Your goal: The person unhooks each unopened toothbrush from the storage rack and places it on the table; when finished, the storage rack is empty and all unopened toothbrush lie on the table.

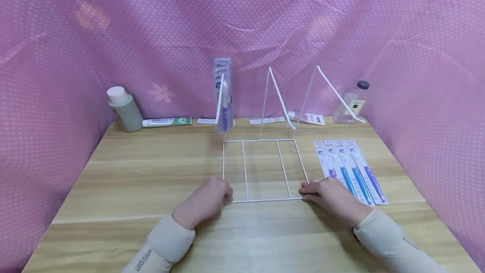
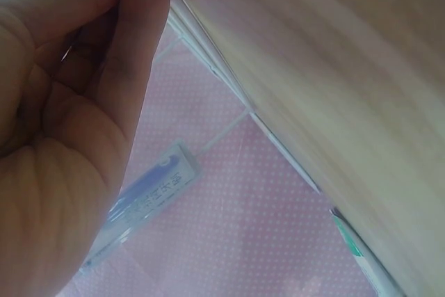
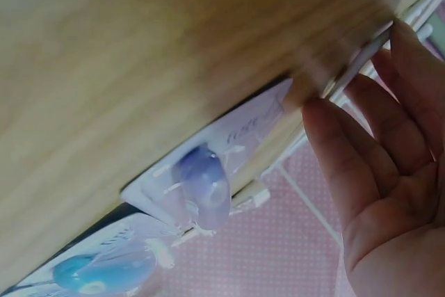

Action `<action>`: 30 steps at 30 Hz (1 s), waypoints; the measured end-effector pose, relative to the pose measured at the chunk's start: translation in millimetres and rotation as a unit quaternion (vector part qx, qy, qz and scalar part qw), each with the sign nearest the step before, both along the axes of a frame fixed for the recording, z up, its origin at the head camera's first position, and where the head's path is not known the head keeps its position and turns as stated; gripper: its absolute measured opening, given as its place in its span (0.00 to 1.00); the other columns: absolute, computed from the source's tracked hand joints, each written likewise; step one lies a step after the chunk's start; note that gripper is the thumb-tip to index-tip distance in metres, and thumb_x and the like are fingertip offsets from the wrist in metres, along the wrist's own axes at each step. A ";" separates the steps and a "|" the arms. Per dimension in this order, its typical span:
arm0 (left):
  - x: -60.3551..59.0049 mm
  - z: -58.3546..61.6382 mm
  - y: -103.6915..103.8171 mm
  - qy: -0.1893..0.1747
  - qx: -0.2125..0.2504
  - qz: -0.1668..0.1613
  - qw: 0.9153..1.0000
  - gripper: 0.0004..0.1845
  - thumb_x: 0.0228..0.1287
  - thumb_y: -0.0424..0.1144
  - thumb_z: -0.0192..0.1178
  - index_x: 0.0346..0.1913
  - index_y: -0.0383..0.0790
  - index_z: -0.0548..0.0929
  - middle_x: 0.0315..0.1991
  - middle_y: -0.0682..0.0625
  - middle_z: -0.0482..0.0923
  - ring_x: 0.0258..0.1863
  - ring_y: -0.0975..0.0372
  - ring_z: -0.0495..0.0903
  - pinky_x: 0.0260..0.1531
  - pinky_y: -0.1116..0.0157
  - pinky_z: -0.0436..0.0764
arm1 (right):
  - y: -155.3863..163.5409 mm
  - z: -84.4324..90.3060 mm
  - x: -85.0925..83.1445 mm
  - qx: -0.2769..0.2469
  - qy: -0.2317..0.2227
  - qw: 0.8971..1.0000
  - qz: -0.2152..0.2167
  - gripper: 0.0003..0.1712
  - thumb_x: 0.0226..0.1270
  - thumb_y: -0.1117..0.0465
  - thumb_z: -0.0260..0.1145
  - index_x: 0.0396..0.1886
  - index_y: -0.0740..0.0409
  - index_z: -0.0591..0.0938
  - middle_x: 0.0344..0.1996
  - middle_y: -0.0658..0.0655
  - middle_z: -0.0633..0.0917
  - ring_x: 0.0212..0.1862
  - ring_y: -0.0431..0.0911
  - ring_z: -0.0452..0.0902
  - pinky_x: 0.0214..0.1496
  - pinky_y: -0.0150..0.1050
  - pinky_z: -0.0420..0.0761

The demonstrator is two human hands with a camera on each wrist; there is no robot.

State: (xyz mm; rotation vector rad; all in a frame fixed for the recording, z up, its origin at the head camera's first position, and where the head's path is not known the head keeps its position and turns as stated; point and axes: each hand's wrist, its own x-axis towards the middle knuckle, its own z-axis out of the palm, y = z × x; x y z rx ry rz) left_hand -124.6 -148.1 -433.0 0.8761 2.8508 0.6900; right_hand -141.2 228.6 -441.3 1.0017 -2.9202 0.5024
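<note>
The white wire rack (image 1: 261, 167) lies with its flat grid base on the wooden surface (image 1: 132, 180), near the middle, and both hands sit at its near edge; the left hand (image 1: 210, 199) has its fingers curled at the near left corner, and the left wrist view shows fingertips (image 2: 142, 5) against the wire there, so its grip seems closed on the rack; the right hand (image 1: 329, 195) lies with straight fingers touching the near right corner, a released grip that only rests on the wire. As a judgement, the work looks early: one packaged toothbrush (image 1: 223, 96) stands in the far left upright divider, while a row of four packaged toothbrushes (image 1: 350, 169) lies flat just right of the rack, not yet placed. The rack is thin white wire, a base split into three strips with slanted uprights rising at its far side. Along the far edge stand a green bottle (image 1: 125, 108), a toothpaste tube (image 1: 166, 121) and a clear bottle (image 1: 352, 104).
</note>
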 end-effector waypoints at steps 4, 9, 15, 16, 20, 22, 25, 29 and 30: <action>-0.4 -0.1 1.0 0.001 0.006 -0.009 1.000 0.18 0.47 0.15 0.55 0.18 0.43 0.82 0.21 0.57 0.72 0.25 0.65 0.67 0.26 0.70 0.70 | 3.3 -0.2 1.2 -0.005 -0.002 1.000 -0.003 0.12 0.66 0.59 0.77 0.49 0.51 0.93 0.51 0.57 0.92 0.55 0.56 0.90 0.60 0.56 0.85; -3.8 2.1 -4.7 -0.029 -0.002 -0.019 0.999 0.10 0.59 0.24 0.67 0.28 0.43 0.88 0.29 0.55 0.83 0.32 0.65 0.78 0.36 0.64 0.82 | 3.8 0.1 0.5 -0.004 -0.014 1.000 -0.008 0.14 0.65 0.59 0.77 0.50 0.51 0.93 0.51 0.57 0.92 0.55 0.55 0.89 0.60 0.56 0.85; -21.0 39.1 -24.5 -0.086 0.046 0.002 0.995 0.10 0.70 0.38 0.69 0.50 0.39 0.88 0.42 0.51 0.87 0.40 0.63 0.82 0.44 0.61 0.85 | 2.0 4.2 -4.4 -0.008 -0.025 1.000 -0.003 0.14 0.64 0.59 0.78 0.49 0.52 0.93 0.50 0.56 0.92 0.54 0.54 0.90 0.59 0.54 0.86; -27.2 49.7 -29.0 -0.083 0.055 0.015 0.995 0.13 0.72 0.41 0.68 0.54 0.40 0.87 0.44 0.51 0.87 0.41 0.63 0.83 0.44 0.61 0.85 | 2.4 5.3 -4.3 -0.008 -0.026 1.000 -0.004 0.13 0.64 0.59 0.78 0.49 0.52 0.93 0.49 0.56 0.92 0.54 0.54 0.90 0.58 0.54 0.87; -55.6 99.0 -43.6 -0.047 0.114 0.086 0.989 0.16 0.74 0.47 0.67 0.59 0.45 0.86 0.46 0.51 0.88 0.43 0.59 0.84 0.42 0.60 0.86 | 5.6 8.5 -3.0 -0.005 -0.033 0.999 -0.009 0.13 0.64 0.60 0.78 0.48 0.52 0.94 0.48 0.56 0.93 0.53 0.53 0.91 0.57 0.54 0.87; -68.5 122.2 -47.7 -0.028 0.165 0.128 0.978 0.16 0.74 0.48 0.67 0.58 0.46 0.86 0.46 0.51 0.87 0.43 0.58 0.84 0.41 0.61 0.86 | 7.2 9.3 -2.5 -0.006 -0.035 0.999 -0.011 0.13 0.64 0.60 0.78 0.48 0.53 0.94 0.48 0.56 0.93 0.53 0.53 0.91 0.57 0.54 0.87; -86.2 148.3 -49.0 -0.001 0.284 0.173 0.943 0.16 0.74 0.45 0.67 0.59 0.43 0.86 0.46 0.47 0.87 0.42 0.54 0.85 0.40 0.65 0.86 | 7.7 9.0 -3.1 -0.009 -0.038 0.999 -0.019 0.13 0.63 0.61 0.79 0.48 0.53 0.94 0.48 0.56 0.93 0.53 0.54 0.91 0.58 0.54 0.87; -106.0 165.5 -45.5 0.007 0.455 0.196 0.869 0.16 0.71 0.40 0.70 0.57 0.38 0.86 0.46 0.47 0.87 0.45 0.55 0.87 0.47 0.69 0.87 | 2.6 6.6 -6.3 -0.010 -0.045 0.999 -0.018 0.13 0.63 0.61 0.79 0.48 0.53 0.94 0.49 0.55 0.92 0.55 0.55 0.90 0.59 0.55 0.86; -110.6 167.1 -44.0 0.004 0.486 0.199 0.851 0.15 0.70 0.39 0.71 0.56 0.39 0.87 0.46 0.48 0.88 0.46 0.57 0.87 0.50 0.68 0.86 | 0.8 5.9 -7.0 -0.011 -0.048 0.999 -0.015 0.13 0.64 0.60 0.78 0.48 0.53 0.94 0.49 0.55 0.92 0.55 0.55 0.89 0.60 0.55 0.86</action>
